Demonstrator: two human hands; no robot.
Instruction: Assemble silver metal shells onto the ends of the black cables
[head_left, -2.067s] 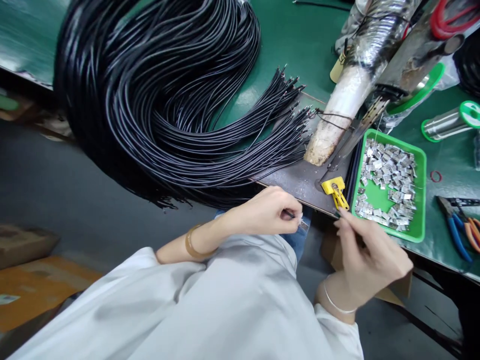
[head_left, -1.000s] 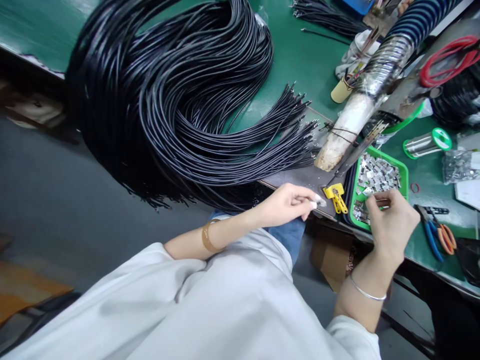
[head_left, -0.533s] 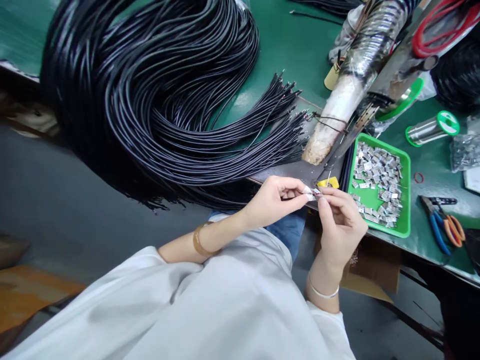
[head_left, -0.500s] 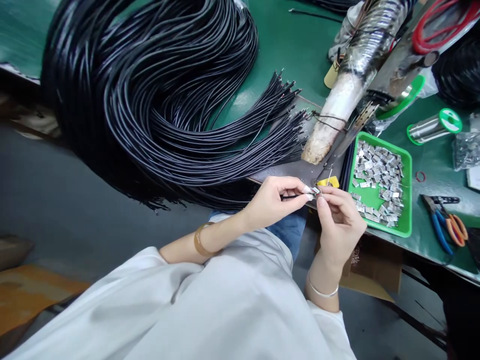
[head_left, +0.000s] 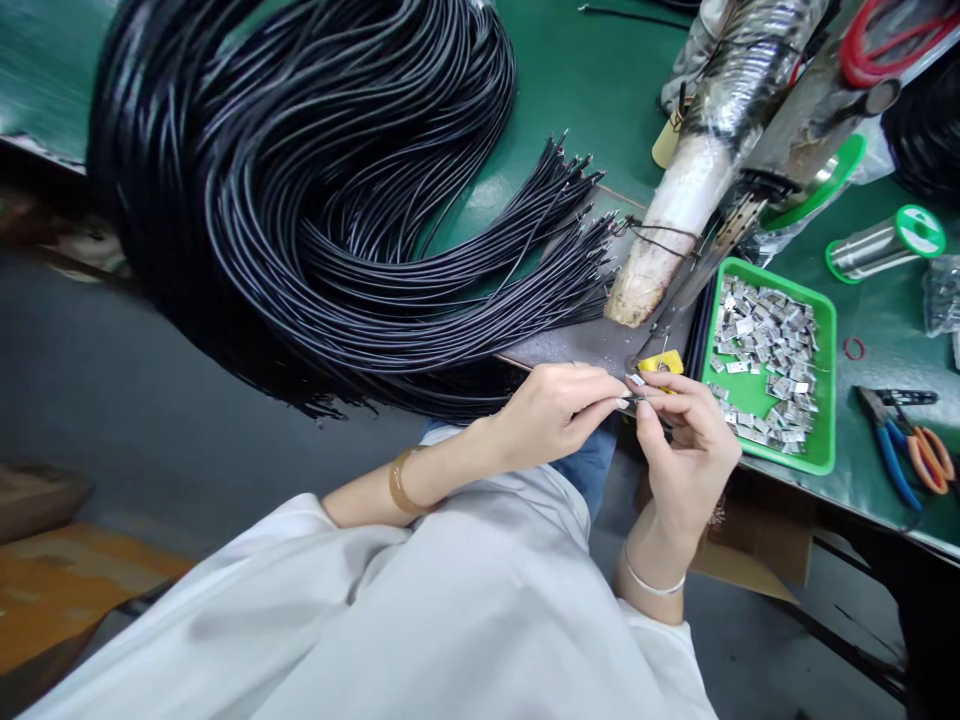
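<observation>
Close to the table's front edge, my left hand (head_left: 559, 412) is closed in a pinch on a thin black cable, its fingertips almost touching those of my right hand. My right hand (head_left: 686, 430) pinches a small metal connector (head_left: 636, 380) between thumb and fingers; the cable end lies between the two hands, mostly hidden by fingertips. Just beyond them is a yellow block (head_left: 660, 364) with a thin metal wire over it. A large bundle of black cables (head_left: 360, 300) spreads over the table at the left, its stripped ends pointing right.
A green tray (head_left: 827, 400) of metal connectors stands right of my hands. Above them hangs a wrapped white tube (head_left: 660, 240) beside a metal arm. Farther right lie a solder spool (head_left: 877, 248), a red ring (head_left: 854, 348) and pliers (head_left: 904, 440) with blue and orange handles.
My left fingers have closed up more, and less cable shows beneath them. Both hands remain together at nearly the same place. The view has shifted slightly.
</observation>
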